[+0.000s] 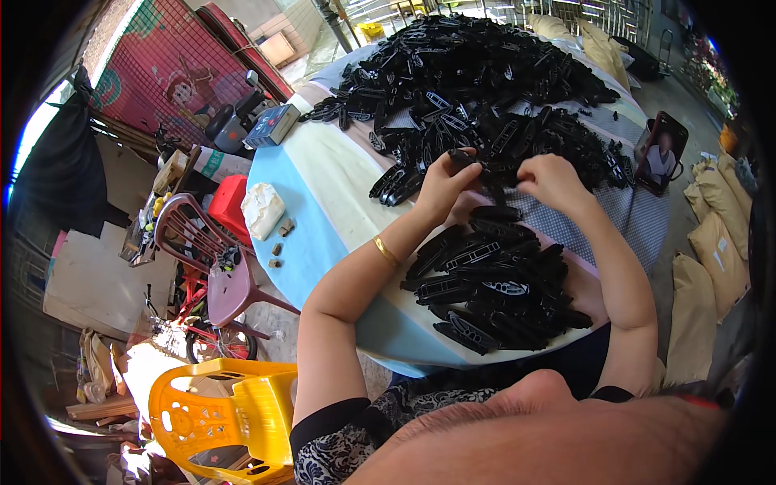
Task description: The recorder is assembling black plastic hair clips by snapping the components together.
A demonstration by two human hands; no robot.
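The left hand [440, 184] grips a black plastic part [462, 158] at its upper end; the fingers [449, 166] are clamped on it. The right hand [551, 179] is curled just beside it, fingers together; whether they pinch the part cannot be told. Both hands sit above the worktop [339, 194], between the large far pile [477, 73] and the near pile [493, 283].

L arm: bare forearm rises from lower edge, bent at elbow, gold bangle on wrist | L hand [440, 184]: fingers curled, grip closed at fingertips | R arm: enters from lower right, elbow bent, angled inward | R hand [552, 179]: knuckles up, fingers curled under | hands near, apart
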